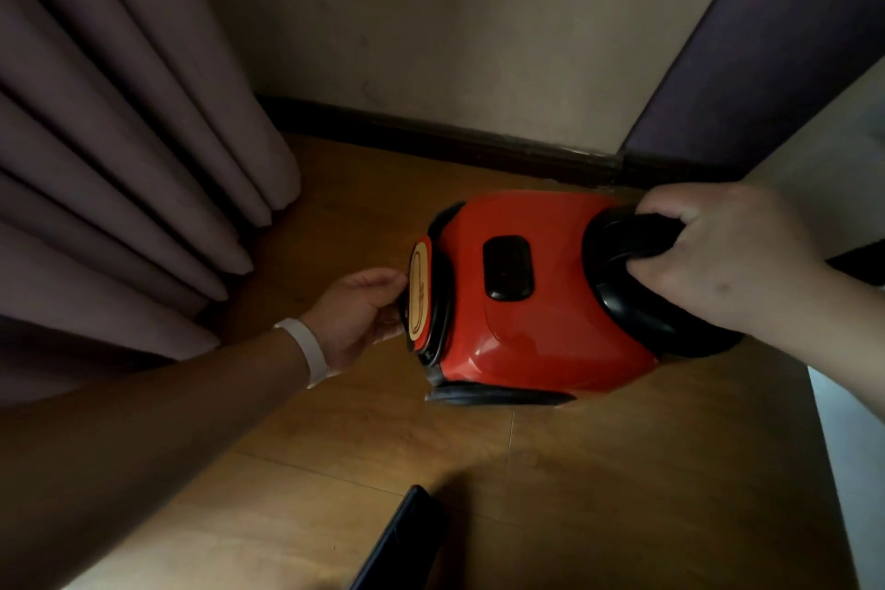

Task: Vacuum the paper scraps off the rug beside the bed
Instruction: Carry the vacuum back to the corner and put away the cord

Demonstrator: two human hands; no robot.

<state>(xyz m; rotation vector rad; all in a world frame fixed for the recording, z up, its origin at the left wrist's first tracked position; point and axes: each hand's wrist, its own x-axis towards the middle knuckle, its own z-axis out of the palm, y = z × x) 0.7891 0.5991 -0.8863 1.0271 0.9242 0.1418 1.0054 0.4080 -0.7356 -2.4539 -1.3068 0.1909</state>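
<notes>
A red canister vacuum cleaner (541, 302) with black trim lies on the wooden floor near the wall. My right hand (723, 254) grips the black handle (627, 235) at its right end. My left hand (359, 311), with a white wristband, touches the round cream-and-red panel (419, 292) at the vacuum's left end, fingers curled against its edge. A black rectangular button (507, 268) sits on the top of the red body. No rug and no paper scraps are in view.
Purple curtains (119, 158) hang down to the floor on the left. A beige wall with a dark skirting board (431, 129) runs behind the vacuum. A dark flat object (397, 541) lies at the bottom edge. A pale surface (852, 446) borders the right side.
</notes>
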